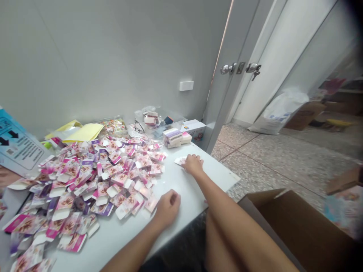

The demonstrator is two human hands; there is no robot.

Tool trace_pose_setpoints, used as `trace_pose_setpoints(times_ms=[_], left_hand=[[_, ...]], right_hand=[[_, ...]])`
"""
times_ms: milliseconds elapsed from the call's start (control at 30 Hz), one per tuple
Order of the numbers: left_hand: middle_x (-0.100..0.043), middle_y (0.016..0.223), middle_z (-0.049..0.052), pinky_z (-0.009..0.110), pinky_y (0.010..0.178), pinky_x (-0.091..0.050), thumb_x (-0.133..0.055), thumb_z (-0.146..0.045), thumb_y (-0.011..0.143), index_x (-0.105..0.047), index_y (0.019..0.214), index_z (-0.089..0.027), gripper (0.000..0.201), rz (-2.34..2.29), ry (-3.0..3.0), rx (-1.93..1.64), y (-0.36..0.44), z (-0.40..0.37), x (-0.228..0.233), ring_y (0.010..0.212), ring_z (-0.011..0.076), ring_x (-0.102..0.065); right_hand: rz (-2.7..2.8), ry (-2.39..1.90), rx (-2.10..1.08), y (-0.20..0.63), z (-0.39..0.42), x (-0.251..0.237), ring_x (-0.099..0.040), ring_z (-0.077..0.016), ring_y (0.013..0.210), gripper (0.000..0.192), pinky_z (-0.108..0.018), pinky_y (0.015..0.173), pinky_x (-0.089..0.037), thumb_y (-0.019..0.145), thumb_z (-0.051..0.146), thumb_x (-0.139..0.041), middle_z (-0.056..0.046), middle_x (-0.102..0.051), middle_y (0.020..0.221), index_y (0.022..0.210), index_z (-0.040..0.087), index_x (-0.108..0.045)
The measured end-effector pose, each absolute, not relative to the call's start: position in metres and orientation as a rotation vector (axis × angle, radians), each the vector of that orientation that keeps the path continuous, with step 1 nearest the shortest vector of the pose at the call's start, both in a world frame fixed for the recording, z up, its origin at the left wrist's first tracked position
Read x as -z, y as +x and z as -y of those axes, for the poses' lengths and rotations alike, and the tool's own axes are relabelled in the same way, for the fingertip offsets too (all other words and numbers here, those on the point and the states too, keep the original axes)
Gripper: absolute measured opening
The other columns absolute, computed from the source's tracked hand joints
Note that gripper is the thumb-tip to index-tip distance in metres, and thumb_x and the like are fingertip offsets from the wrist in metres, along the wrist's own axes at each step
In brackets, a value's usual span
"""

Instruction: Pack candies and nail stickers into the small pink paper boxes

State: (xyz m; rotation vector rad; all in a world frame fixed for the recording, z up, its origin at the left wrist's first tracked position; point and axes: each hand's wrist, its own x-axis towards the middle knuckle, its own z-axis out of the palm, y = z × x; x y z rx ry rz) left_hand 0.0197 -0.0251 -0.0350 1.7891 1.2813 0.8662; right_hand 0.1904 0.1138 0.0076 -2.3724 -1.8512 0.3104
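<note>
A wide heap of flat, unfolded pink-and-purple carton blanks (93,177) covers the white table (181,189) to the left of both hands, so by the look of it most of the folding is left, while only a small stack of made-up boxes (176,138) stands just beyond the right hand. The right hand (193,164) lies flat, fingers spread, on one single blank (180,161) at the table's far edge. The left hand (168,206) rests curled in a loose fist beside the heap, holding nothing that shows.
</note>
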Motion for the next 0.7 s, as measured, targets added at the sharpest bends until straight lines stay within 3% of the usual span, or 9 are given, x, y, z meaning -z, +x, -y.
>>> trace_pose_setpoints(times_ms=[133, 367, 700], left_hand=[[-0.054, 0.066, -0.001, 0.026, 0.061, -0.035, -0.048, -0.041, 0.092, -0.055, 0.076, -0.019, 0.028, -1.271, 1.775, -0.832, 0.019, 0.025, 0.036, 0.064, 0.0148, -0.048], [-0.049, 0.064, -0.003, 0.026, 0.061, -0.035, -0.045, -0.043, 0.093, -0.055, 0.077, -0.018, 0.032, -1.222, 1.723, -0.826, 0.013, 0.027, 0.030, 0.064, 0.0141, -0.046], [-0.049, 0.064, -0.002, 0.028, 0.061, -0.035, -0.050, -0.046, 0.090, -0.057, 0.071, -0.018, 0.035, -1.104, 1.548, -0.858, 0.010, 0.027, 0.030, 0.064, 0.0142, -0.045]], right_hand=[[1.887, -2.377, -0.323, 0.190, -0.110, -0.006, -0.041, -0.0339, 0.121, 0.044, -0.044, 0.096, -0.027, 0.085, 0.036, -0.062, -0.020, -0.053, 0.127, 0.122, 0.012, -0.059], [1.861, -2.406, -0.294, 0.189, -0.116, 0.001, -0.041, -0.0333, 0.120, 0.034, -0.045, 0.094, -0.027, 0.088, 0.018, -0.050, -0.021, -0.053, 0.125, 0.120, 0.011, -0.061], [1.859, -2.419, -0.229, 0.184, -0.121, -0.008, -0.042, -0.0387, 0.119, 0.042, -0.049, 0.093, -0.031, 0.078, 0.044, -0.069, -0.020, -0.053, 0.120, 0.106, 0.013, -0.063]])
